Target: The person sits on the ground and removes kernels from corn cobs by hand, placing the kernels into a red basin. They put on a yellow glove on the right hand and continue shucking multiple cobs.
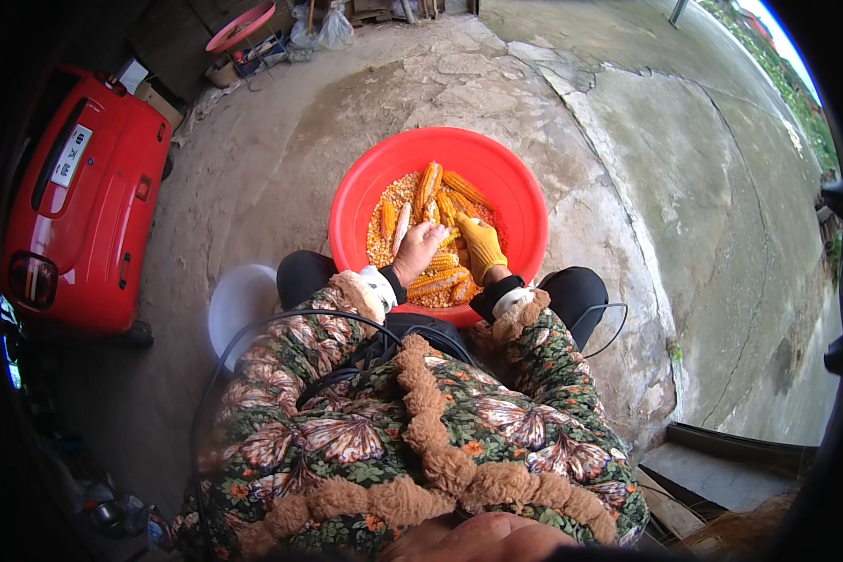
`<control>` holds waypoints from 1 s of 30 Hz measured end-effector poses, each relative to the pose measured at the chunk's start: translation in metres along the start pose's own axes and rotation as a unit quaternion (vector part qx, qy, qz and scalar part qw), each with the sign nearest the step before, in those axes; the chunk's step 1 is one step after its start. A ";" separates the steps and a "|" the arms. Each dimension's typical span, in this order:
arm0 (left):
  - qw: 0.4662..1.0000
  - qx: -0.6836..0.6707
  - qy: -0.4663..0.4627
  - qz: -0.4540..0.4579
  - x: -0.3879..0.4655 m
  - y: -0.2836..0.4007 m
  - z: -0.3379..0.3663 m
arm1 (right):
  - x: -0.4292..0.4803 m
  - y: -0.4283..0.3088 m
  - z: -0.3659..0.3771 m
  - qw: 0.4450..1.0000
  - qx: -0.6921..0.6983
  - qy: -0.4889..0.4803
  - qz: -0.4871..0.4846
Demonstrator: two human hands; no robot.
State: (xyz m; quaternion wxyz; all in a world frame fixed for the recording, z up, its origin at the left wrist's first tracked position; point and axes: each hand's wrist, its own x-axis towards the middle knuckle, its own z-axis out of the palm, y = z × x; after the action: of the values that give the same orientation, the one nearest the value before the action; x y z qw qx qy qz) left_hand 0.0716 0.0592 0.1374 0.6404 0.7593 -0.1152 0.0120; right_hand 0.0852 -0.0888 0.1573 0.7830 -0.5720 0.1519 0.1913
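Observation:
In front of me a red plastic basin (365,168) holds loose corn kernels (386,246) and several ears of dried yellow corn (435,281). A pale, mostly stripped corncob (402,228) lies at the left among them. My bare left hand (419,251) and my right hand (482,246), in a yellow knit glove, meet over the middle of the basin. Between them is an ear of corn (451,237), gripped from both sides. The fingers partly cover it, so how much grain is left on it is hidden.
A white bucket (239,309) stands by my left knee. A red car (91,204) is parked at the left. Beyond it are a pink round tray (241,28) on a stand and plastic bags (335,29). Black cables (253,324) cross my lap. The concrete floor (674,161) is cracked.

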 end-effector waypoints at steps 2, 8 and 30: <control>0.975 -0.157 -0.019 -0.158 0.000 -0.006 -0.007 | 0.002 0.003 0.002 0.999 -0.004 -0.005 -0.031; 0.965 -0.179 -0.018 -0.192 0.004 -0.020 -0.012 | 0.003 0.003 0.000 0.996 0.057 -0.065 -0.036; 0.953 -0.221 -0.019 -0.205 0.006 -0.022 -0.010 | 0.007 0.013 0.003 0.991 0.048 -0.126 -0.004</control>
State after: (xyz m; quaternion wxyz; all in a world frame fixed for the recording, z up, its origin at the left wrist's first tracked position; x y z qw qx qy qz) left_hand 0.0827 0.0711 0.1186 0.7787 0.6060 0.0312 -0.1594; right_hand 0.0850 -0.0818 0.1438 0.8235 -0.5055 0.0588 0.2506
